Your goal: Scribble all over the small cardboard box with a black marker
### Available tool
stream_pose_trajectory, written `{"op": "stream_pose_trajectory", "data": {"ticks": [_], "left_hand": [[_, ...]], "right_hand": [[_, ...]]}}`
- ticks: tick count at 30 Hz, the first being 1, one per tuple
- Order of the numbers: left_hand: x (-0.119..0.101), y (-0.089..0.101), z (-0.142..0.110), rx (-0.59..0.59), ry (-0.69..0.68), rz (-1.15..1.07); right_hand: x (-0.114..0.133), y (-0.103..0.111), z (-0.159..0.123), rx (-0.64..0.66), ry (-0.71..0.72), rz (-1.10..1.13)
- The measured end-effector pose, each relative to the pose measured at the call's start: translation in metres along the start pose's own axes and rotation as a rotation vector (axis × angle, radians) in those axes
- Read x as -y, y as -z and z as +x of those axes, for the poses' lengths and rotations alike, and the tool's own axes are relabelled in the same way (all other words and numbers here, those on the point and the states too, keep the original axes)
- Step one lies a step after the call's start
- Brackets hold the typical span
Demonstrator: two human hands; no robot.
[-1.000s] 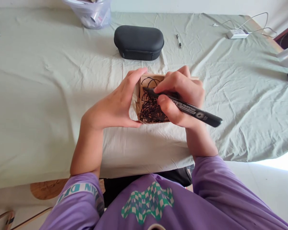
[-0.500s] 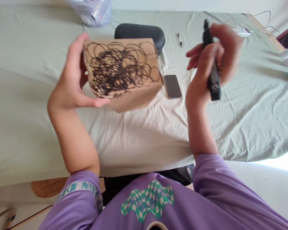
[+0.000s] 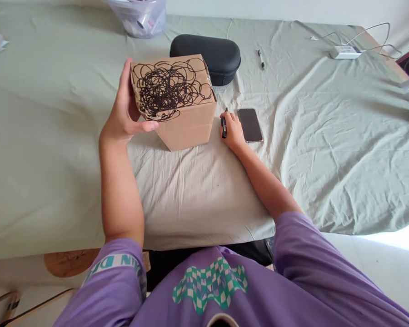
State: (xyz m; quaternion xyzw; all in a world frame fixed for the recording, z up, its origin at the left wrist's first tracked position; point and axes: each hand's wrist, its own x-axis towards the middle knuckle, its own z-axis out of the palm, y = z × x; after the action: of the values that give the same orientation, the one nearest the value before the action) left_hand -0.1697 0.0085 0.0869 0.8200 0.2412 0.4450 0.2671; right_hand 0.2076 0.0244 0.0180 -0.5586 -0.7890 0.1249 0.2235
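A brown cardboard box (image 3: 191,127) stands on the cloth-covered table, its top face covered in black looping scribbles. My left hand (image 3: 124,109) grips the box's upper left edge, thumb on the front side and fingers behind. Down on the cloth, just right of the box, my right hand (image 3: 233,131) is closed around a black marker (image 3: 224,128). The marker points away from me, its far end showing past the fingers. Right beside that hand lies a smartphone (image 3: 250,125) with a dark screen.
Behind the box sits a black hard case (image 3: 207,56). A small pen (image 3: 261,59) lies farther right. A translucent bin (image 3: 139,18) stands at the back, and a white power strip (image 3: 345,52) with cables is at the far right. Wrinkled pale green cloth (image 3: 327,159) covers the table.
My right hand has come down from the air to the cloth beside the phone, still holding the marker. The box, tilted and held before, now appears lower and more upright.
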Motion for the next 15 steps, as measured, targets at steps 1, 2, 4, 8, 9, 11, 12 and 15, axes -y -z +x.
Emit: {"op": "stream_pose_trajectory", "data": {"ticks": [1, 2, 4, 8, 9, 11, 12, 15], "left_hand": [[0.004, -0.003, 0.002, 0.02, 0.002, -0.02], [0.008, -0.007, 0.003, 0.034, 0.012, -0.052], [0.014, -0.017, 0.006, 0.058, 0.024, -0.152], [0.016, -0.033, 0.011, 0.092, 0.04, -0.274], [0.013, -0.034, 0.012, 0.083, 0.034, -0.247], [0.002, -0.033, 0.015, -0.042, 0.016, -0.088], [-0.008, -0.032, 0.017, -0.158, -0.016, 0.033], [-0.051, -0.036, 0.023, -0.537, -0.217, 0.359]], "right_hand": [[-0.003, 0.0, 0.0, -0.004, 0.008, 0.039], [-0.004, 0.001, 0.0, -0.017, 0.012, 0.086], [-0.006, 0.004, 0.0, -0.086, 0.025, 0.215], [0.0, 0.018, 0.007, -0.334, 0.036, 0.477], [0.004, 0.026, 0.009, -0.412, 0.042, 0.586], [0.015, 0.045, 0.012, -0.572, 0.065, 0.812], [0.024, 0.057, 0.011, -0.618, 0.091, 0.906], [0.062, 0.09, -0.008, -0.587, 0.224, 1.056]]}}
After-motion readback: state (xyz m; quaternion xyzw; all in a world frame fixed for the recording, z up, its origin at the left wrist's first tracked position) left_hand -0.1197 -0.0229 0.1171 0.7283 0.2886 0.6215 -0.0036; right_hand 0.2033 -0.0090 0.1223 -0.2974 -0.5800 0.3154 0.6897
